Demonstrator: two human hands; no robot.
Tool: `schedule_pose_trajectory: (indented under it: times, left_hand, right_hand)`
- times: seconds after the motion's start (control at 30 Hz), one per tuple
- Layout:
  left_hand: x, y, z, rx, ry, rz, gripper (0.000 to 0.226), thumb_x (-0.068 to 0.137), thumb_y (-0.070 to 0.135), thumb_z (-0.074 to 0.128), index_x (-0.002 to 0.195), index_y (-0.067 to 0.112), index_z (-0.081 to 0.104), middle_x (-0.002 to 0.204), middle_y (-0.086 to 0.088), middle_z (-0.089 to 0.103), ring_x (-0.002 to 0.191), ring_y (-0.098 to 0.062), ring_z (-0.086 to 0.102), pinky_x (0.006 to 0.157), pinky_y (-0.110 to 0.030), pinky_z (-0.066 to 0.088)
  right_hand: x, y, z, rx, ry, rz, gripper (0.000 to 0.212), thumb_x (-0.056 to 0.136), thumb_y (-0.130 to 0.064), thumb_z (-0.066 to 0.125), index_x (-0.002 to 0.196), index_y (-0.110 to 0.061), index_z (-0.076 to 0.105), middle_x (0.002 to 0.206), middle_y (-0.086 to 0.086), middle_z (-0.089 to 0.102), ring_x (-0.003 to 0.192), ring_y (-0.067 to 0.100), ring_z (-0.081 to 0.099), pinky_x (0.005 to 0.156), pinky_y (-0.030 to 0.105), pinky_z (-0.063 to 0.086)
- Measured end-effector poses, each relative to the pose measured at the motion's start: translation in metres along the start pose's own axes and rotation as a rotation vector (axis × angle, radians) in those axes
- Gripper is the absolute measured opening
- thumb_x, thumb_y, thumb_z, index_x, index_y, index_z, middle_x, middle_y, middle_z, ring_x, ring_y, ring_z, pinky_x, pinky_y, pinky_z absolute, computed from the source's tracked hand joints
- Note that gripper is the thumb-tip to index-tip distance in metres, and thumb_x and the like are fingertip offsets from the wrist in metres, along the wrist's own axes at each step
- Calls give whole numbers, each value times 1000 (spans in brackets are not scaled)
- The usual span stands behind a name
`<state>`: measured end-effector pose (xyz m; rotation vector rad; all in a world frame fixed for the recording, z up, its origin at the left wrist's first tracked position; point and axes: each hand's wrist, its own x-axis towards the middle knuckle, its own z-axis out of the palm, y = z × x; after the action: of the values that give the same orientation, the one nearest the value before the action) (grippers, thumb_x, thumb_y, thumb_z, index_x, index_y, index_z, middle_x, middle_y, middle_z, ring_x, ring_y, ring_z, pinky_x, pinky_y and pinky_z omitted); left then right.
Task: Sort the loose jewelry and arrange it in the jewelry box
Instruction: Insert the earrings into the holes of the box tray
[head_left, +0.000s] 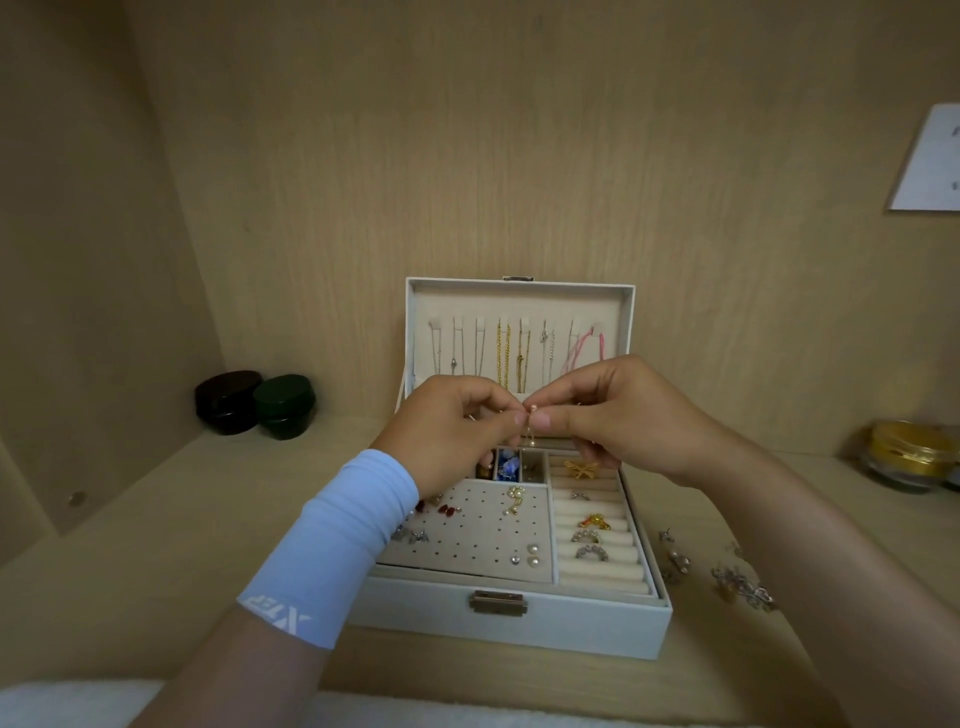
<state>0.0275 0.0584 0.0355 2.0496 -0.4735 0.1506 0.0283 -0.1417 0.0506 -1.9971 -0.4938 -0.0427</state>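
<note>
- While I hold my left hand (457, 431) and my right hand (618, 415) together above the open box, the thumb and fingertips of each pinch the same small gold drop earring (532, 410), whose fine chain hangs down between them.
- It hangs in the air over the back row of small compartments in the cream leatherette jewelry box (519, 629), touching nothing but my fingers.
- I judge the step to be readying this one piece, perhaps freeing or fitting its back. The part is too small for me to tell.
- The beige perforated earring panel (467, 545) already carries red studs, pearl studs and a pearl drop, and many holes are bare.
- The padded ring rolls (597, 566) on the right hold several rings and a gold bow.
- Thin chains and a pink cord hang from the hooks in the raised lid (519, 296).
- Next I would need to lower the post into a bare hole without snagging the chain, so one hand must guide while the other lets go.
- A scatter of loose silver and pearl pieces (743, 587) lies on the pale wooden desk (156, 545) just right of the box, so the sorting looks well on but unfinished.
- A pale blue sleeve (343, 540) covers my left wrist and hides part of the panel's left edge.
</note>
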Motion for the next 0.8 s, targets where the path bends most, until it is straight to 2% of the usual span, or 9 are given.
schedule_pose_trajectory:
  times: [0.23, 0.3, 0.37, 0.43, 0.5, 0.6, 0.67, 0.73, 0.8]
  left_hand:
    - [-4, -10, 5, 28, -44, 2, 10, 93, 23, 65, 88, 24, 73, 78, 7, 73, 60, -9, 60, 71, -35, 57]
    - [-5, -11, 4, -8, -45, -7, 11, 95, 22, 62, 89, 22, 72, 79, 6, 73, 59, -9, 59, 70, -35, 57]
    - [-5, -11, 2, -15, -62, 3, 12, 95, 21, 61, 89, 21, 71, 79, 4, 73, 59, -10, 59, 70, -34, 56]
    - [-5, -11, 0, -25, -85, 15, 12, 95, 20, 61, 88, 21, 71, 78, 3, 73, 60, -10, 60, 71, -34, 56]
    - [-5, -12, 0, -26, -92, 18, 13, 96, 19, 61, 87, 21, 70, 77, 4, 71, 60, -11, 60, 72, -34, 56]
    - [-5, -13, 0, 4, -73, 33, 13, 96, 21, 60, 89, 22, 70, 76, 5, 71, 60, -10, 59, 72, -36, 56]
    - [-4, -12, -1, 12, -60, 37, 13, 96, 21, 60, 88, 22, 70, 75, 5, 71, 59, -8, 59, 72, -35, 56]
    - [-4, -11, -1, 18, -54, 37, 14, 96, 21, 60, 87, 22, 70, 73, 6, 71, 59, -7, 59, 72, -35, 57]
    - [-5, -10, -1, 24, -46, 35, 14, 96, 22, 60, 87, 21, 70, 73, 7, 71, 59, -7, 59, 73, -36, 57]
  right_hand:
    - [-2, 5, 3, -75, -33, -4, 11, 88, -15, 74, 97, -11, 78, 68, -11, 70, 56, 5, 57, 47, 11, 41]
    - [-1, 5, 5, -49, -29, 28, 12, 90, -20, 73, 95, -10, 77, 68, -9, 68, 56, 11, 56, 45, 15, 40]
    - [-2, 3, 4, -60, -78, 77, 25, 90, -31, 70, 88, -7, 74, 66, -4, 67, 55, 15, 55, 46, 21, 40]
    - [-3, 0, 5, -74, -154, 128, 43, 87, -48, 61, 83, -6, 73, 72, 1, 70, 57, 19, 56, 49, 27, 41]
    - [-3, 0, 5, -73, -141, 128, 49, 85, -54, 57, 89, -8, 73, 81, 4, 73, 59, 22, 58, 52, 33, 43]
    - [-1, 1, 5, 45, -72, 105, 30, 86, -34, 71, 104, -10, 72, 84, 9, 72, 59, 22, 61, 49, 32, 46]
    - [-2, 1, 6, 96, -87, 102, 23, 82, -14, 78, 103, -6, 73, 79, 11, 73, 56, 21, 60, 45, 28, 47]
    - [-2, 2, 6, 86, -75, 100, 18, 82, -9, 78, 100, -5, 76, 77, 13, 74, 55, 19, 60, 45, 28, 48]
    - [-2, 3, 5, 86, -60, 100, 15, 85, -12, 75, 100, -8, 78, 78, 11, 75, 56, 19, 59, 46, 28, 47]
